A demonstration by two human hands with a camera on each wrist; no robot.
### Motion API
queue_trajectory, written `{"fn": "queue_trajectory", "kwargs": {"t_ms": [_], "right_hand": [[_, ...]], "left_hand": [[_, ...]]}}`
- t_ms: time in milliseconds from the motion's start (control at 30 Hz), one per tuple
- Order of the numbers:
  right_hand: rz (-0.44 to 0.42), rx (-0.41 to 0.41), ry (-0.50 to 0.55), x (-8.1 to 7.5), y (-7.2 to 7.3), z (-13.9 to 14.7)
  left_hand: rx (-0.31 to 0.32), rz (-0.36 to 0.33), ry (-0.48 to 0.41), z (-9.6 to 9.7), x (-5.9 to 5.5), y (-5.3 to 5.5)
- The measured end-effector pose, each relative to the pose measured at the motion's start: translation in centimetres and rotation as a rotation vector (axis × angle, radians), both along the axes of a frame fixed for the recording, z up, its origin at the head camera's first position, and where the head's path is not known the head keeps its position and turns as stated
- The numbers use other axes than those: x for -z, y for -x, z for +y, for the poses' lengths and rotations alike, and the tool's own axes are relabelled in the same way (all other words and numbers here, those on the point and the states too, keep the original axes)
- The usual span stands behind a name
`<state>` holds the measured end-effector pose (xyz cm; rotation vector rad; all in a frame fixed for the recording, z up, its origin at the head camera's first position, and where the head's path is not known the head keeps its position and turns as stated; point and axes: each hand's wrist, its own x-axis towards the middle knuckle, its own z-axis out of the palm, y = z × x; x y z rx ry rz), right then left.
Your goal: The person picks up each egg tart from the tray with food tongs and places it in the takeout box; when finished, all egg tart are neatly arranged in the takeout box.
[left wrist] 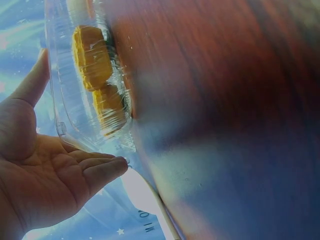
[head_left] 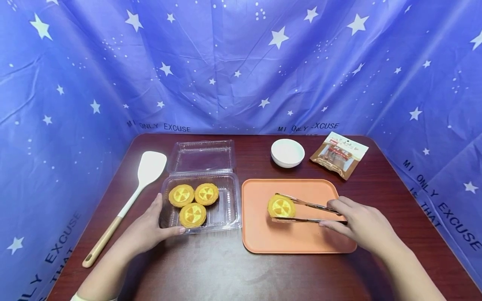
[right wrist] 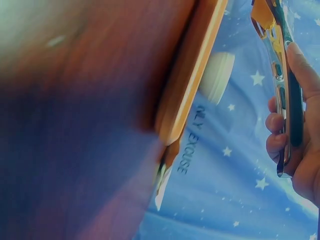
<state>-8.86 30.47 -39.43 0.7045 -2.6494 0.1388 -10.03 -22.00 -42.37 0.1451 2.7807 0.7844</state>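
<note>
In the head view, my right hand (head_left: 363, 221) grips metal tongs (head_left: 314, 205) over an orange tray (head_left: 301, 242). A round yellow tart (head_left: 281, 207) with a crossed top sits between the tong tips. The right wrist view shows thumb and fingers wrapped around the tongs (right wrist: 295, 110), the tart (right wrist: 262, 15) at their far end. My left hand (head_left: 144, 230) rests at the front left corner of a clear plastic container (head_left: 229, 209), thumb along the front edge, fingers fairly straight beside its left wall. Inside lie three similar tarts (head_left: 193, 215), clustered at the left.
The container's lid (head_left: 203, 156) is folded back behind it. A white spatula (head_left: 150, 167) with a wooden handle lies at the left. Behind the tray are a white bowl (head_left: 288, 153) and a brown-and-white packet (head_left: 339, 155). A blue starred curtain (head_left: 226, 54) surrounds the dark wooden table (head_left: 211, 267).
</note>
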Motion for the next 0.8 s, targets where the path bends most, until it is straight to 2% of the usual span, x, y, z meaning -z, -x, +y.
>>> {"fn": "queue_trajectory", "kwargs": {"t_ms": [300,533,800], "right_hand": [[0.015,-0.048,0.014,-0.8,1.4,-2.8],[0.058,-0.139,0.033,-1.3,2.7,-5.5],[0.044,-0.193,0.04,-1.8,4.0,-8.5]], "left_hand": [[-0.004,-0.006,0.005,-0.1,0.1,0.0],[-0.004,-0.012,0.008,0.0,0.2,-0.1],[0.001,-0.002,-0.001,0.0,0.0,0.0]]}}
